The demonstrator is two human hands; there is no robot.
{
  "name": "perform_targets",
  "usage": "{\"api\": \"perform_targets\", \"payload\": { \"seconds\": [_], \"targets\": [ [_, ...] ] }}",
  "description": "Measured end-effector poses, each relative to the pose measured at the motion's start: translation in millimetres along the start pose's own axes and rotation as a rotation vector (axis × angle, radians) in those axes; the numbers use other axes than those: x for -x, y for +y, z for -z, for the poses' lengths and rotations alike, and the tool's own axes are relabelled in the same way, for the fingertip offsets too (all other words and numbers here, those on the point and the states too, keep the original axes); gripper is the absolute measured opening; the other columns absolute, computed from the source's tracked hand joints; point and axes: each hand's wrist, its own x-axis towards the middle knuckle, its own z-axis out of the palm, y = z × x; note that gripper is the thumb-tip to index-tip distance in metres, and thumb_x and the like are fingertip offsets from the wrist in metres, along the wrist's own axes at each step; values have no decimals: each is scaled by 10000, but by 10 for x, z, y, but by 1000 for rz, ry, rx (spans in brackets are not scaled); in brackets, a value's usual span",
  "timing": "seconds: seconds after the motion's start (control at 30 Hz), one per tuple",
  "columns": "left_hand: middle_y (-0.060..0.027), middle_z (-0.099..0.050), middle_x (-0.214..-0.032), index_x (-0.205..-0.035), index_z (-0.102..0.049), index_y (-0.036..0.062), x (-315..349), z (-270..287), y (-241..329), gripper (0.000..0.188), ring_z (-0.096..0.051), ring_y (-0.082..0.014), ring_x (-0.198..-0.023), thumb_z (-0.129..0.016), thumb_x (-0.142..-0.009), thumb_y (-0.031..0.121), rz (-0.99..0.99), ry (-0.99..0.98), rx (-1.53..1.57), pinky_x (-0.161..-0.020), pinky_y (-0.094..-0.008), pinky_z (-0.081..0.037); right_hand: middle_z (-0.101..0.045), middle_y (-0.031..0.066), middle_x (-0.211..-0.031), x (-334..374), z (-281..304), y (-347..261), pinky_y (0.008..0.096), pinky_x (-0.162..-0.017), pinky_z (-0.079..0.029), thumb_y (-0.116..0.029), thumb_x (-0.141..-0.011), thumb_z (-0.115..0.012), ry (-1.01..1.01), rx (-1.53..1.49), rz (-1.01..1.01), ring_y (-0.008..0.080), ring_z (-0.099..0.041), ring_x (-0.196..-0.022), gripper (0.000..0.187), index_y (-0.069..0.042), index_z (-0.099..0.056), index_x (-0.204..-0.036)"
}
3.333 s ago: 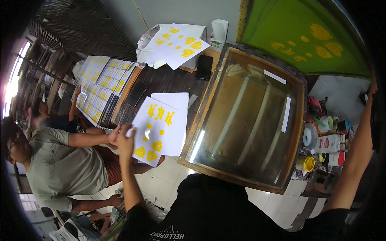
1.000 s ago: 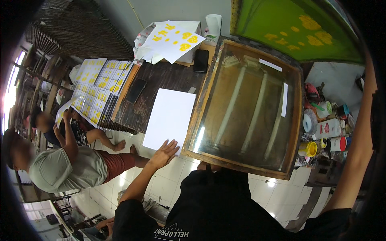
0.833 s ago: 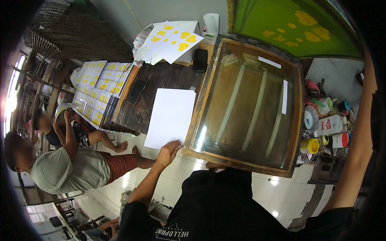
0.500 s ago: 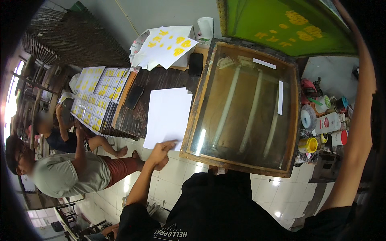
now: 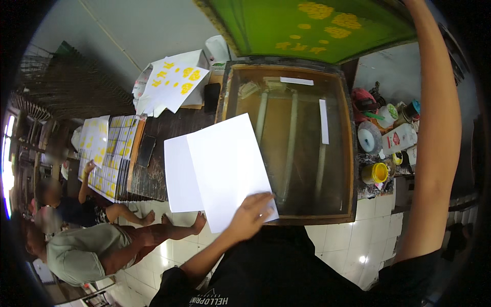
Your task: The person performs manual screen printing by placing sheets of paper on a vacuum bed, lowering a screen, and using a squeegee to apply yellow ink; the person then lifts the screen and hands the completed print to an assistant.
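Note:
My left hand (image 5: 249,217) grips the near right corner of a white sheet of paper (image 5: 230,166), fingers on top and thumb hidden. The sheet lies askew, partly over a stack of white paper (image 5: 181,176) and partly over the glass-topped wooden light-table box (image 5: 304,179). Several pale tubes show under the glass. My right arm (image 5: 437,128) is raised along the right side; its hand is cut off at the top edge. Near it, a green printing screen (image 5: 276,25) with yellow flower and dot shapes is tilted up over the box's far side.
Printed sheets (image 5: 171,84), a dark phone (image 5: 212,97) and another phone (image 5: 144,151) lie on the dark table. Tubs and bottles, with a yellow ink pot (image 5: 375,173), stand at right. Two people sit at left beside a rack of yellow-printed sheets (image 5: 110,146).
My left hand has slid the top sheet rightward off the stack and onto the glass. The view has shifted, and a person at left now reaches to the printed sheets.

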Motion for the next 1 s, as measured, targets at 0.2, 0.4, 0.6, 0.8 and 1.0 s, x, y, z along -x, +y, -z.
{"api": "perform_targets", "payload": {
  "seconds": [0.2,0.4,0.6,0.8,1.0],
  "targets": [
    [-303,-130,-1658,-1584,-373,193,-1351,607,-583,700,-63,-482,-1547,-478,-1010,578,196,122,-740,-1222,-619,-56,-691,294,-1187,31,42,21,449,-980,-490,-357,-905,-717,9,-26,-21,411,-657,-1082,520,85,-698,-1178],
    [-236,-51,-1694,-1628,-258,241,-2578,64,-378,785,44,-415,-1568,-395,-992,680,3,-55,-738,-1238,-580,35,-723,282,-1084,37,103,-21,467,-907,-512,-257,-914,-670,-95,-120,23,395,-691,-958,376,60,-740,-1102],
    [-201,-5,-1703,-1639,-209,255,-3426,-339,-50,849,53,-387,-1572,-363,-965,749,-5,-186,-781,-1252,-560,2,-699,323,-1079,-135,5,180,487,-914,-512,-232,-920,-572,-4,-35,39,463,-679,-982,354,36,-755,-1062],
    [-146,37,-1714,-1649,-121,302,-3681,-355,37,873,97,-363,-1573,-289,-950,796,102,-247,-855,-1231,-602,65,-676,339,-1136,-220,-15,213,492,-956,-497,-236,-932,-495,-43,94,135,474,-656,-1049,418,98,-730,-1023],
    [-162,-40,-1709,-1648,-147,276,-3827,-299,93,887,31,-372,-1576,-317,-948,793,82,-195,-902,-1225,-624,48,-661,366,-1131,-103,31,112,484,-943,-506,-188,-918,-517,19,20,88,476,-662,-1038,385,128,-711,-1022]
  ]
}}
